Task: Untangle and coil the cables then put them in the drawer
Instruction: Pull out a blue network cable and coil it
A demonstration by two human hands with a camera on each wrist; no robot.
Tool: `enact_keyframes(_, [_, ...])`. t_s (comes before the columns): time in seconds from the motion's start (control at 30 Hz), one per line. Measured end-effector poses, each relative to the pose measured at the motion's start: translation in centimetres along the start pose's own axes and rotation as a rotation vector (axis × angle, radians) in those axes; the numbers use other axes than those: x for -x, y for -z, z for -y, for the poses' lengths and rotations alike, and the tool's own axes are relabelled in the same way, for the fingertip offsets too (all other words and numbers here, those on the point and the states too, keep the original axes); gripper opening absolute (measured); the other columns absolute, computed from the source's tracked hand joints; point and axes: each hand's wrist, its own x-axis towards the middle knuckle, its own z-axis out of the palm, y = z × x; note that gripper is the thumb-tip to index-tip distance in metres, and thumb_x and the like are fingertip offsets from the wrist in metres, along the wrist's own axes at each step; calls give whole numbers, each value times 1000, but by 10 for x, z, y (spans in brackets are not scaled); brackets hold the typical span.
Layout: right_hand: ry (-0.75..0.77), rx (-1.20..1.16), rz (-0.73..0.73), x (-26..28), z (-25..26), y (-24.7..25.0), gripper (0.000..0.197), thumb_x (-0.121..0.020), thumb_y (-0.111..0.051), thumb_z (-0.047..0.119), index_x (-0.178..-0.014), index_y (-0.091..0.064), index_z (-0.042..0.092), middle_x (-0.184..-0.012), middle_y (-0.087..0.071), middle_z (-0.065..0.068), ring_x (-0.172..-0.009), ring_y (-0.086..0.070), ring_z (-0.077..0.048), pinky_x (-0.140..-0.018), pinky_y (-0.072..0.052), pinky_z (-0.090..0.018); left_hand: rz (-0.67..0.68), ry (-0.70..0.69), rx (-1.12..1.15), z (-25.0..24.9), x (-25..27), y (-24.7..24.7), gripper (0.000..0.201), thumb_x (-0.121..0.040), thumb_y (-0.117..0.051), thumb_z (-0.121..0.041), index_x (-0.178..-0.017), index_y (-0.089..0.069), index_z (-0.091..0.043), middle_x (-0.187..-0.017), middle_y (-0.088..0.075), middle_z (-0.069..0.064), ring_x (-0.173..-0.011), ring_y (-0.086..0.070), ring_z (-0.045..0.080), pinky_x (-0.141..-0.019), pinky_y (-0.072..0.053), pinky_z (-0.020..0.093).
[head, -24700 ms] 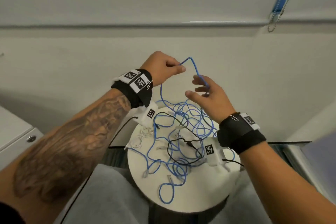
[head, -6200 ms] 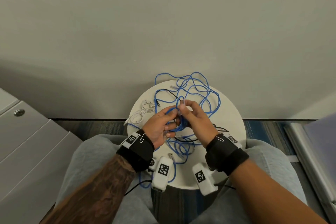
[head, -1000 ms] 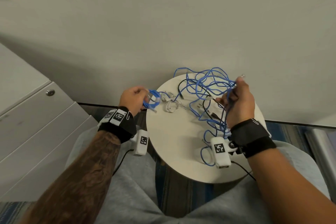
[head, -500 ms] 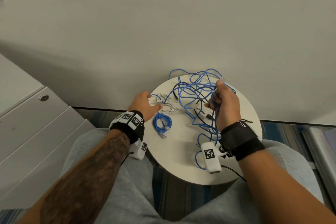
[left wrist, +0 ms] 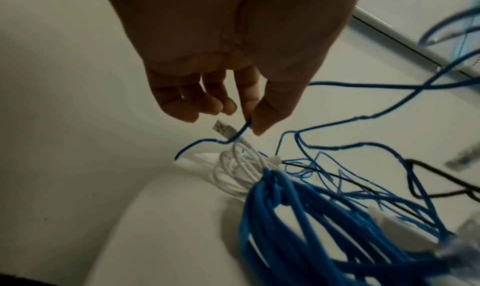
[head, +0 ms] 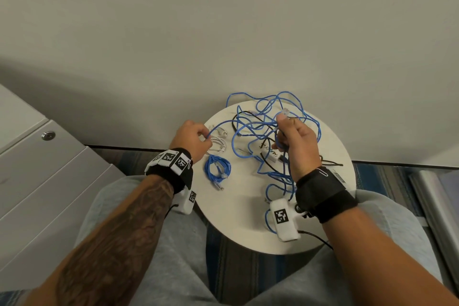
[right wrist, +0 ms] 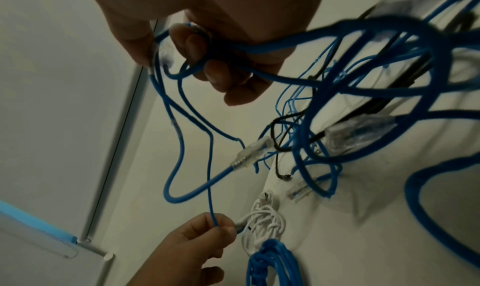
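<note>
A tangle of blue cables with a black cable through it covers the far right of the round white table. My right hand grips several blue strands, one clear plug sticking up above the thumb. My left hand pinches a single blue strand between thumb and forefinger at the table's left rim. A coiled blue cable lies on the table near that hand, and a bundled white cable lies just beyond it.
A grey drawer cabinet with a round lock stands to the left, its drawers closed. The wall rises right behind the table. My knees in grey trousers press against the table's front.
My left hand has let go of the coiled blue cable, which now lies on the table, and has pinched a loose blue strand. My right hand keeps its hold on the tangle.
</note>
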Motion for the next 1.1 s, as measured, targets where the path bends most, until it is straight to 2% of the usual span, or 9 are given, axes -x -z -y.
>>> enact_keyframes(0.17, [-30, 90, 27, 0, -5, -5, 50, -95, -63, 40, -54, -37, 28, -57, -31, 8, -54, -30, -12, -59, -41, -25, -36, 85, 71, 12, -1, 2, 18, -77, -69, -12, -66, -56, -21, -70, -54, -1, -65, -51, 18, -67, -45, 29])
enact_keyframes(0.27, [-28, 118, 44, 2, -7, -5, 51, -86, -66, 54, -64, -35, 21, -64, -29, 0, -59, -30, -16, -63, -41, -33, -110, 162, 86, 18, -1, 5, 14, -77, -66, -15, -68, -57, -19, -78, -58, 6, -64, -53, 22, -63, -44, 29])
enact_keyframes(0.43, [-5, 158, 65, 5, -6, -6, 73, -79, -65, 64, -75, -35, -3, -71, -30, -10, -65, -30, -23, -64, -46, -34, -252, 203, 233, 10, -12, 17, 7, -87, -63, -14, -92, -66, -17, -80, -62, -5, -75, -56, 15, -70, -42, 22])
enact_keyframes(0.57, [-4, 121, -12, 4, -3, -3, 61, -89, -64, 54, -75, -38, 0, -72, -31, -10, -66, -31, -22, -64, -46, -32, -33, 105, 305, 2, -25, 4, 29, -83, -73, -17, -110, -62, -18, -96, -68, 1, -85, -63, 16, -86, -50, 29])
enact_keyframes(0.67, [-21, 73, -121, -1, 1, 3, 43, -95, -62, 46, -77, -47, 10, -62, -38, 0, -61, -38, -17, -64, -49, -28, 125, 112, 192, 8, -22, -9, 51, -76, -81, -23, -113, -47, -21, -94, -63, -3, -82, -61, 17, -80, -48, 31])
enact_keyframes(0.77, [-9, 13, -210, -7, 5, 8, 41, -94, -60, 49, -73, -42, 20, -58, -41, 13, -60, -40, -10, -61, -48, -24, 165, 128, 59, 18, -19, -13, 36, -76, -78, -18, -98, -50, -21, -87, -62, -3, -82, -63, 22, -76, -49, 31])
enact_keyframes(0.87, [2, -75, -265, -10, 7, 10, 43, -88, -60, 56, -65, -39, 27, -62, -33, 5, -61, -33, -15, -59, -44, -27, 199, 132, -35, 23, -16, -7, 19, -77, -74, -14, -77, -58, -25, -80, -63, -2, -83, -65, 26, -71, -49, 27])
enact_keyframes(1.03, [19, -183, -314, -12, 12, 13, 37, -93, -55, 52, -68, -43, 28, -61, -32, 7, -58, -32, -13, -61, -42, -30, 41, 24, 1, -4, -6, 8, 9, -80, -69, -21, -84, -61, -24, -93, -63, -2, -84, -59, 18, -78, -49, 31])
enact_keyframes(1.1, [4, -254, -334, -14, 15, 16, 32, -92, -54, 52, -74, -49, 26, -61, -31, 7, -58, -31, -13, -62, -40, -32, 137, -95, 24, -37, 0, 10, 2, -84, -66, -22, -85, -68, -22, -88, -66, -5, -79, -59, 14, -74, -45, 25])
